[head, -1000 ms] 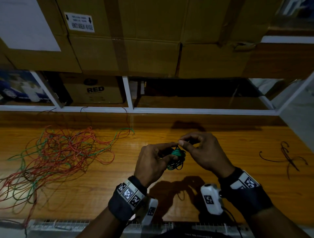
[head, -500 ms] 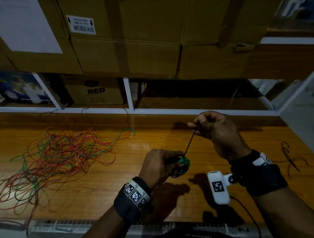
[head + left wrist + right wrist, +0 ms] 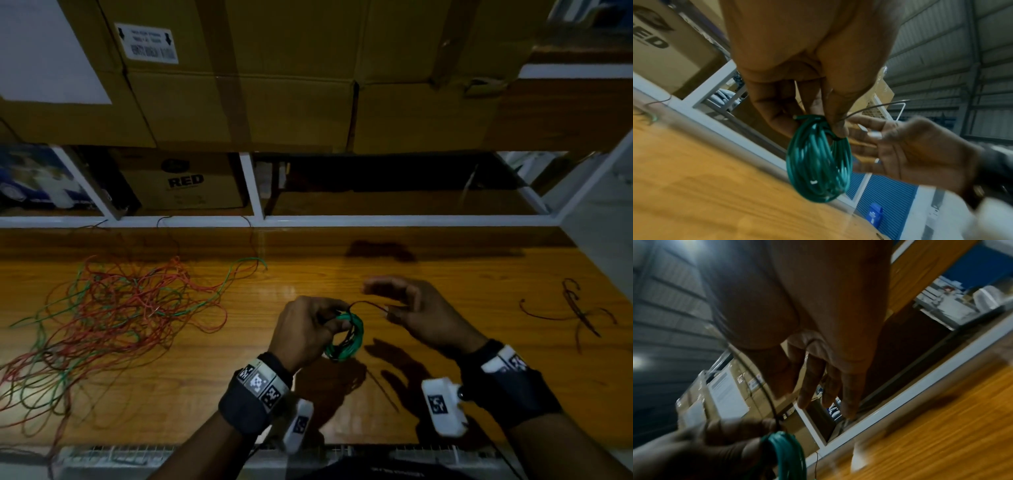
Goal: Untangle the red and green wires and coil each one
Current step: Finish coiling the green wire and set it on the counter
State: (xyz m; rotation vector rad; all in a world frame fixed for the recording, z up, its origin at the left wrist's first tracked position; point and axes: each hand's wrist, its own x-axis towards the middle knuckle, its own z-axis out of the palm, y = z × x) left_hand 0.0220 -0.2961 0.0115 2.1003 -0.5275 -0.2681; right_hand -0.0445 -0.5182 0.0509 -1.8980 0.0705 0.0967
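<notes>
Green coil [image 3: 819, 158], top behind left-hand fingers [image 3: 777, 104]

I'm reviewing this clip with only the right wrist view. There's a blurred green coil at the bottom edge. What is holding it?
Observer: The left hand pinches the green coil at its top, between thumb and fingers.
Operator: Is the right hand gripping that thin dark wire?
Observer: It seems not. In the left wrist view the right hand is open, and the dark wire ends free above its fingers.
Operator: Is anything left to sort?
Observer: Yes. A tangle of red and green wires lies on the left side of the table.
</notes>
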